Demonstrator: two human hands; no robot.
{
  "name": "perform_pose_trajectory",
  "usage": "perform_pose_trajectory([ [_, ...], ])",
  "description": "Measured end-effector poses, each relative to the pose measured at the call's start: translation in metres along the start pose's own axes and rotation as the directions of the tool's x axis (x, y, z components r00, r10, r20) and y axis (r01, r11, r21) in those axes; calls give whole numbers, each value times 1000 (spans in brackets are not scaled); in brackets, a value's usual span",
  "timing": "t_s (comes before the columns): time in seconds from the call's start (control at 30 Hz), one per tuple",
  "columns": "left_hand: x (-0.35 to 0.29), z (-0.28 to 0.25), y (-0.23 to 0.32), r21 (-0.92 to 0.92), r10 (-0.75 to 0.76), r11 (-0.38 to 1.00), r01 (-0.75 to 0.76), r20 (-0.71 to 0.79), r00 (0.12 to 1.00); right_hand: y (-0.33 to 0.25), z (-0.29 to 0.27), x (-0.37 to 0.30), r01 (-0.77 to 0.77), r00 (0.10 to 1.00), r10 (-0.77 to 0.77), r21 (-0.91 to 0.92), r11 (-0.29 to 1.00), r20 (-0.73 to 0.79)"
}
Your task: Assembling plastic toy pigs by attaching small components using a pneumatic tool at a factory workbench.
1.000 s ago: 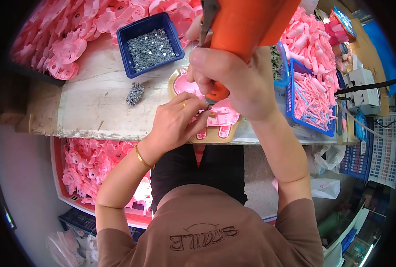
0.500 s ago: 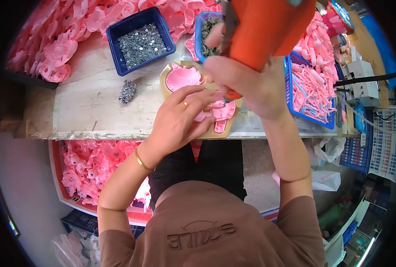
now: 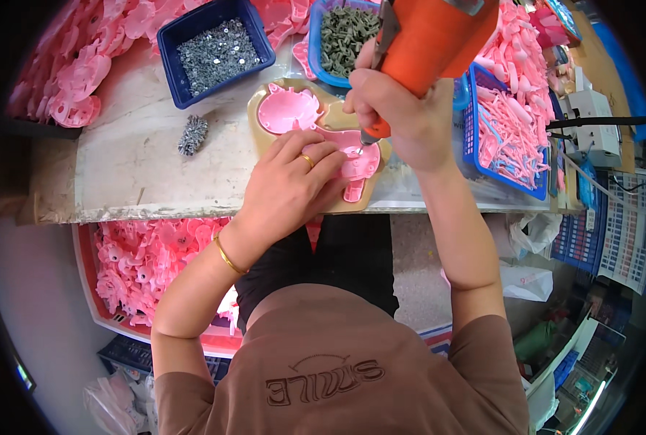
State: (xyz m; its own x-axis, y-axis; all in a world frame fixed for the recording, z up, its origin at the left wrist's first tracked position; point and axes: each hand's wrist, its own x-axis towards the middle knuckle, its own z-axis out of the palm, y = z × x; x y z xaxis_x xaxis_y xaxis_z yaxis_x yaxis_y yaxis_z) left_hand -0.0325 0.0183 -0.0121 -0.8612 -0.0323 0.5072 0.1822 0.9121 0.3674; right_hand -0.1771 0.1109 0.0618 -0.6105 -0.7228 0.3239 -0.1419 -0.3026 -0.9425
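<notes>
Near the front edge of the worktable (image 3: 134, 159), a pink plastic shell (image 3: 286, 110) lies hollow side up in a tan cradle (image 3: 370, 192), whose outline follows the part, presumably to keep it from sliding or turning under the tool. The left hand (image 3: 290, 181) lies across the shell's middle, fingers close together and slightly bent, likely steadying it; thumb and fingertips are partly hidden, so I cannot tell whether they pinch anything. The right hand (image 3: 406, 119) is wrapped firmly around an orange power driver (image 3: 431, 51), tilted so its bit reaches the shell's right-hand part, just clear of the left fingers; actual contact is too small to judge. A clump of screws (image 3: 192, 135) sits on the left hand's side, probably for easy picking, with a navy tray (image 3: 228, 83) of small metal pieces behind it. Beyond the cradle stands a blue tub (image 3: 313, 43) of dark pieces, and to the right a blue basket (image 3: 471, 130) of thin pink parts. Compared with a second ago, the bit has shifted rightward along the shell, the left fingertips no longer crowd it, and the blue tub shows far more plainly.
</notes>
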Motion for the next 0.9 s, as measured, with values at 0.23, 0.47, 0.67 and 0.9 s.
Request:
perform_pose_trajectory([
  [0.23,1,0,1,6,-9,1000,9,5,1000,11,4,-7,101,994,-104,-61,993,-38],
  [0.47,-1,0,2,16,-2,1000,1,24,1000,0,2,2,58,997,-55,-50,997,56],
  [0.67,-17,-13,9,88,-49,995,49,-7,999,-45,28,31,356,925,-304,-244,902,227],
  [0.9,-32,-4,11,104,-172,980,172,-4,985,-128,5,59,243,828,-534,-748,617,-171],
])
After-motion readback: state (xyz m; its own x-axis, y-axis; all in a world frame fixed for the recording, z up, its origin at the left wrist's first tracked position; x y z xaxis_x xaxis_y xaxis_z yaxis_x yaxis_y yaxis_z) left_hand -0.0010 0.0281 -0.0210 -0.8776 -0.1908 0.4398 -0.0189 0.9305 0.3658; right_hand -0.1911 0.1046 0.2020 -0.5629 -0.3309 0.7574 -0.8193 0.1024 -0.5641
